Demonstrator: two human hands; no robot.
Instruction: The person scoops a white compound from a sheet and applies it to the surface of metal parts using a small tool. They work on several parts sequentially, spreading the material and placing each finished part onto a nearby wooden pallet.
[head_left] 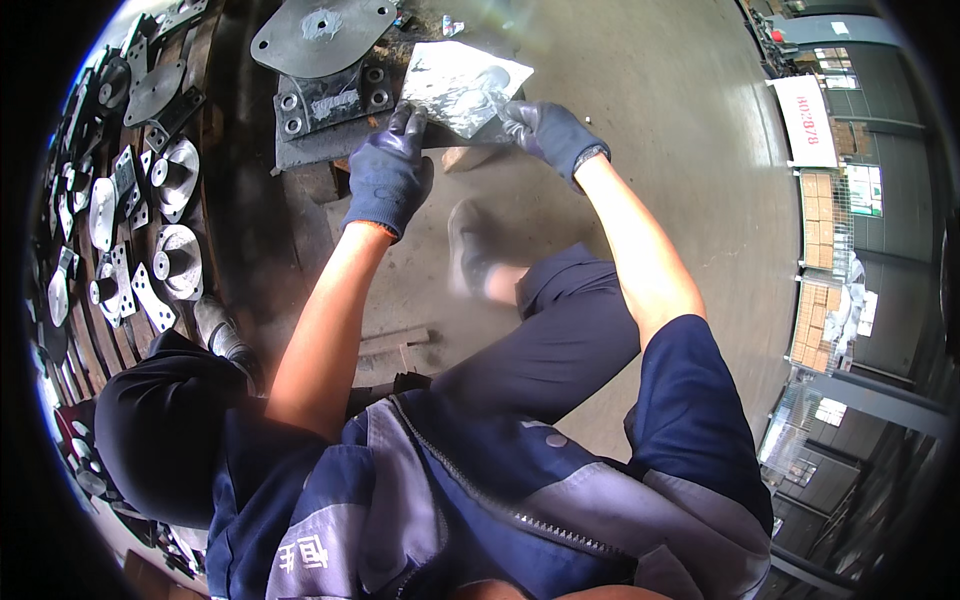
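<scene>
Between my gloved hands lies a bright, pale sheet (463, 85) with grey smears, on the near end of a dark work surface. My left hand (388, 175) rests its outstretched fingertips at the sheet's lower left corner; its thumb stands apart. At the right corner, my right hand (548, 135) is closed, with thumb and fingers pinching the sheet's edge. Just left of the sheet sits a dark metal bracket (335, 100) with round holes. Behind the bracket is a grey oval metal plate (322, 35), with a pale smear around its middle hole.
On the left, a wooden slatted pallet (215, 60) carries several metal plates and round-hubbed parts (178, 262). A wood piece (468, 157) shows under the work surface. My shoe (470, 245) is on the concrete floor (700, 200). Stacked cartons (818, 220) stand far right.
</scene>
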